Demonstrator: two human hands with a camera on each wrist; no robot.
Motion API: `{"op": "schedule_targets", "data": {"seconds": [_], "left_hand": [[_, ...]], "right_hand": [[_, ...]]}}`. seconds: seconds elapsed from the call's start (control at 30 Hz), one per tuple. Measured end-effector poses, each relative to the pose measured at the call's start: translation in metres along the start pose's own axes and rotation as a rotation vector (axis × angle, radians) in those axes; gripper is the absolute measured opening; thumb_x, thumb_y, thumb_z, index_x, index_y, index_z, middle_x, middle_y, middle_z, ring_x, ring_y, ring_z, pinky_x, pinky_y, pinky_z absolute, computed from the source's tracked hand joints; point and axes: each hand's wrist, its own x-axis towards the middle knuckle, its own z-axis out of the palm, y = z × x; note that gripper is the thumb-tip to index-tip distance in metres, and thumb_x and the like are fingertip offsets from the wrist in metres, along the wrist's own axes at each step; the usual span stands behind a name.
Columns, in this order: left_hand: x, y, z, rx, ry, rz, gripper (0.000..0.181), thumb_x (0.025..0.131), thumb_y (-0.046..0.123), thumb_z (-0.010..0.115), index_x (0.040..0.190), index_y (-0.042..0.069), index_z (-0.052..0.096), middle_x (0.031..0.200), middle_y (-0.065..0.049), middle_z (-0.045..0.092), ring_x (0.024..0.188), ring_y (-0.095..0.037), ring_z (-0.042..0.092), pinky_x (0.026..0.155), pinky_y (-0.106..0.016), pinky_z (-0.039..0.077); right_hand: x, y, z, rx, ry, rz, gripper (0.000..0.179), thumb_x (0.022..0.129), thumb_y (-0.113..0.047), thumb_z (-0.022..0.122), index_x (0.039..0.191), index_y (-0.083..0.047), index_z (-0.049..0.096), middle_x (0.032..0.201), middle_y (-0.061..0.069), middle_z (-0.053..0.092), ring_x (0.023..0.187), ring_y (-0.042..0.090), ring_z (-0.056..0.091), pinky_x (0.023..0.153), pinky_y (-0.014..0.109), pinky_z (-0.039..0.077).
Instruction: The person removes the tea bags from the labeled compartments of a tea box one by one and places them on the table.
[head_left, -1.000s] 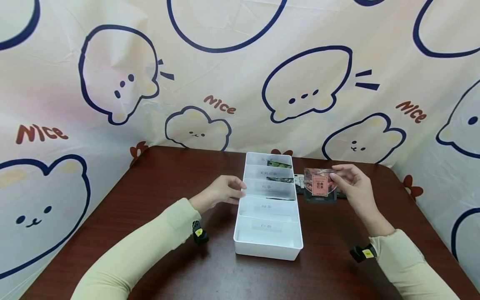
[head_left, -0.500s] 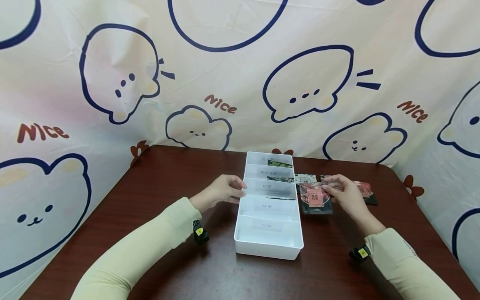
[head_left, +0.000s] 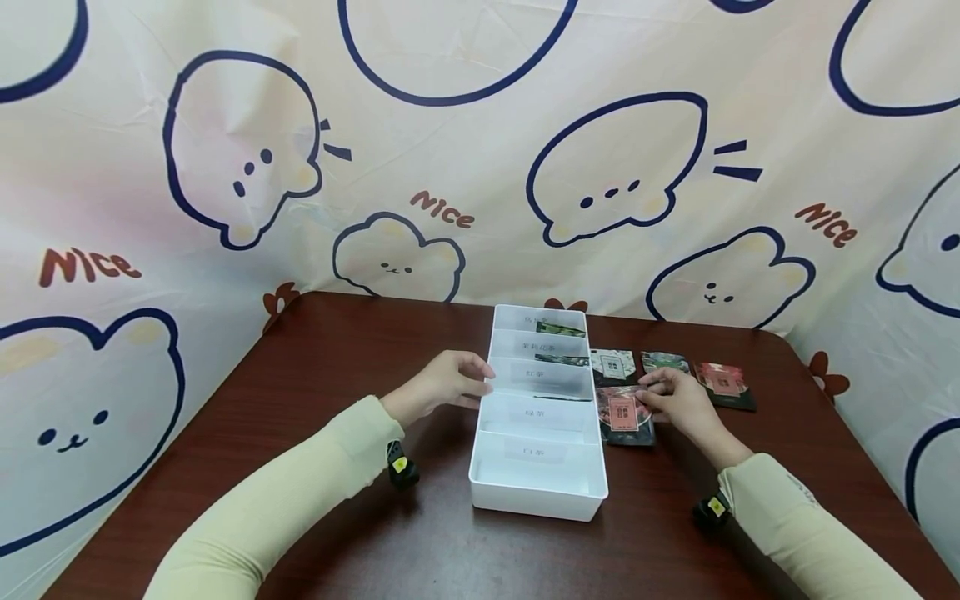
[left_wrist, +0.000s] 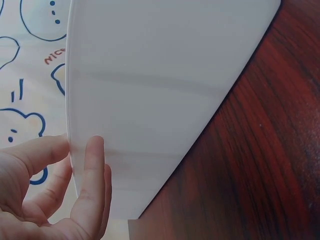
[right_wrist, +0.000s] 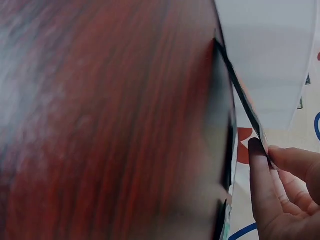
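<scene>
In the head view, my right hand (head_left: 678, 408) pinches the right edge of a tea bag sachet (head_left: 624, 414) with a pink label. The right wrist view shows the sachet (right_wrist: 245, 100) slanted edge-on, its far end low at the table and its near edge between thumb and fingers. A long white divided box (head_left: 536, 477) stands to its left. My left hand (head_left: 442, 385) touches the box's left side, its fingertips at the rim. In the left wrist view, loosely bent fingers (left_wrist: 94, 165) lie against the outer wall.
Right of the box lie a white-labelled sachet (head_left: 613, 367), a green sachet (head_left: 665, 362) and a red sachet (head_left: 724, 382). The three far compartments each hold a sachet, such as this green one (head_left: 561, 329). A printed curtain (head_left: 480, 167) hangs behind the brown table (head_left: 337, 517).
My right hand has moved down and towards me with the pink-labelled sachet, lowering it near the table beside the box. The other sachets are now uncovered. My left hand has stayed put.
</scene>
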Motion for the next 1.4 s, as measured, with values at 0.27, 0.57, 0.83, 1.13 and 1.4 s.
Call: {"op": "schedule_targets", "data": {"seconds": [0.27, 0.57, 0.83, 1.13, 1.4], "left_hand": [[0.000, -0.001, 0.000, -0.011, -0.001, 0.001, 0.021, 0.084, 0.000, 0.072, 0.104, 0.001, 0.065, 0.104, -0.016, 0.059, 0.081, -0.022, 0.068, 0.073, -0.037, 0.061], [0.001, -0.002, 0.000, -0.019, -0.009, 0.000, 0.022, 0.084, -0.001, 0.072, 0.104, 0.000, 0.065, 0.104, -0.016, 0.060, 0.081, -0.021, 0.068, 0.073, -0.037, 0.061], [0.001, -0.002, 0.001, -0.001, 0.001, 0.012, 0.022, 0.084, 0.000, 0.072, 0.104, 0.000, 0.065, 0.102, -0.015, 0.060, 0.081, -0.021, 0.068, 0.072, -0.037, 0.061], [0.000, -0.001, 0.000, -0.004, -0.006, 0.015, 0.020, 0.084, 0.000, 0.072, 0.103, 0.001, 0.065, 0.102, -0.015, 0.060, 0.082, -0.022, 0.067, 0.073, -0.038, 0.061], [0.002, -0.003, 0.001, -0.007, -0.016, 0.012, 0.021, 0.084, -0.001, 0.071, 0.105, -0.001, 0.064, 0.103, -0.016, 0.060, 0.082, -0.021, 0.067, 0.074, -0.038, 0.061]], "right_hand": [[0.002, 0.002, 0.002, -0.009, -0.014, 0.011, 0.027, 0.093, -0.012, 0.064, 0.113, 0.004, 0.057, 0.094, 0.013, 0.066, 0.071, 0.012, 0.066, 0.063, 0.032, 0.061], [0.008, 0.008, 0.006, -0.046, -0.028, -0.004, 0.026, 0.091, -0.012, 0.068, 0.108, 0.005, 0.058, 0.091, 0.013, 0.067, 0.069, 0.014, 0.068, 0.062, 0.033, 0.061], [0.011, 0.010, 0.005, -0.076, -0.035, 0.019, 0.027, 0.090, -0.014, 0.069, 0.106, 0.004, 0.059, 0.092, 0.015, 0.068, 0.070, 0.015, 0.068, 0.063, 0.034, 0.061], [0.013, 0.010, 0.003, -0.080, -0.047, 0.032, 0.025, 0.090, -0.012, 0.069, 0.106, 0.004, 0.059, 0.092, 0.014, 0.066, 0.069, 0.013, 0.067, 0.063, 0.034, 0.061], [0.013, 0.010, 0.003, -0.074, -0.059, 0.042, 0.026, 0.089, -0.013, 0.070, 0.106, 0.004, 0.058, 0.092, 0.014, 0.063, 0.069, 0.013, 0.065, 0.064, 0.034, 0.061]]}}
